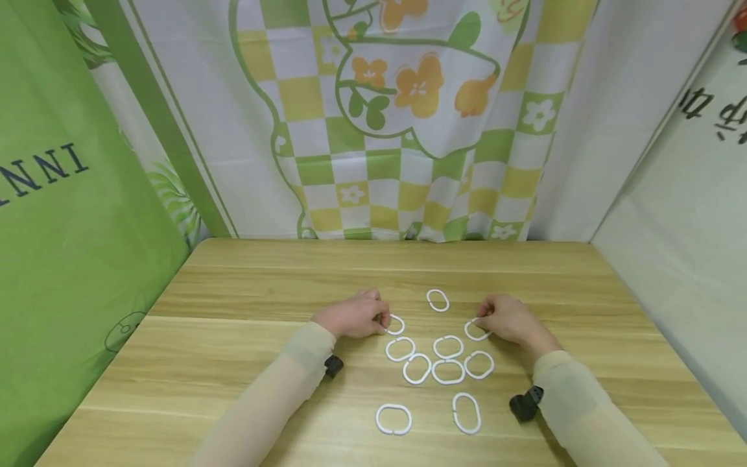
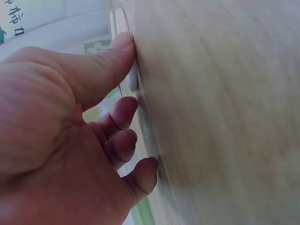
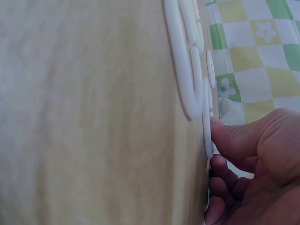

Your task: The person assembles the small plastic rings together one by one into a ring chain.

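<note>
Several white oval curtain rings, each with a small gap, lie spread over the wooden table (image 1: 245, 363). My left hand (image 1: 356, 314) has its thumb and fingertips at the left end of one curtain ring (image 1: 403, 325), pinching it close to the tabletop. In the left wrist view the thumb of the left hand (image 2: 70, 117) presses on a ring (image 2: 133, 79), the other fingers curled beneath. Over on the right, my right hand (image 1: 510, 319) pinches another curtain ring (image 1: 469, 333) by its upper right edge. The right wrist view shows that hand (image 3: 253, 164) low beside the table edge-on.
One ring (image 1: 428, 299) lies farthest back, between the hands. A cluster with a ring (image 1: 448, 381) sits nearer, some touching. Two more, a ring (image 1: 393, 434) and a ring (image 1: 478, 415), lie at the front. A patterned curtain (image 1: 373, 168) hangs behind the table.
</note>
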A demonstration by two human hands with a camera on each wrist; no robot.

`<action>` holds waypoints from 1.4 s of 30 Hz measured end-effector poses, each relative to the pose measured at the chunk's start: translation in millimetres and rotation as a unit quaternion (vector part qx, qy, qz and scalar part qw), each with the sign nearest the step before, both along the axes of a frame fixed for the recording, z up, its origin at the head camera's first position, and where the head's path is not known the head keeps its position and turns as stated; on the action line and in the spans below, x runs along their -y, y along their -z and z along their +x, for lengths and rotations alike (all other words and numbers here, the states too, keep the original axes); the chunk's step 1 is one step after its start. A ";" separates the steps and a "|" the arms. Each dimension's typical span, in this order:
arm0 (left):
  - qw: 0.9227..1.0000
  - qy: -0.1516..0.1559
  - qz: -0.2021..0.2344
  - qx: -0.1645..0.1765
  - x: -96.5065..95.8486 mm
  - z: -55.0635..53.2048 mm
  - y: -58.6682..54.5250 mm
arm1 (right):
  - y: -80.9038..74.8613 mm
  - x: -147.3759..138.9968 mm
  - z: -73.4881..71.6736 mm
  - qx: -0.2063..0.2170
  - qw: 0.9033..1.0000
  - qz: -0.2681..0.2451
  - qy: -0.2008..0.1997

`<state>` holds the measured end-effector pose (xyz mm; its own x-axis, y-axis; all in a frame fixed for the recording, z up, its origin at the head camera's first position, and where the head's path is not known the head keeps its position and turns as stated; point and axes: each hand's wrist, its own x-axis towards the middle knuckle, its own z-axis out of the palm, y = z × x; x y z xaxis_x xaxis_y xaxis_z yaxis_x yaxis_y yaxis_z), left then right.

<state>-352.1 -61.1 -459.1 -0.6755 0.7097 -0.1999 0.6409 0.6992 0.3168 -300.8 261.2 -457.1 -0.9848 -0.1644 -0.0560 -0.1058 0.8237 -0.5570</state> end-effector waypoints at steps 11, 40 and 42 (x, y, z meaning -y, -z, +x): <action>1.000 -0.015 0.018 -0.021 0.9 0.7 1.3 | -3.5 2.1 2.0 0.011 1.000 0.028 0.008; 0.974 0.015 0.224 -0.003 -0.7 21.4 -12.5 | -20.9 80.4 17.7 -0.032 0.975 -0.184 -0.122; 0.966 0.004 0.257 0.021 0.3 23.1 -13.8 | -21.3 82.6 18.0 -0.036 0.974 -0.182 -0.128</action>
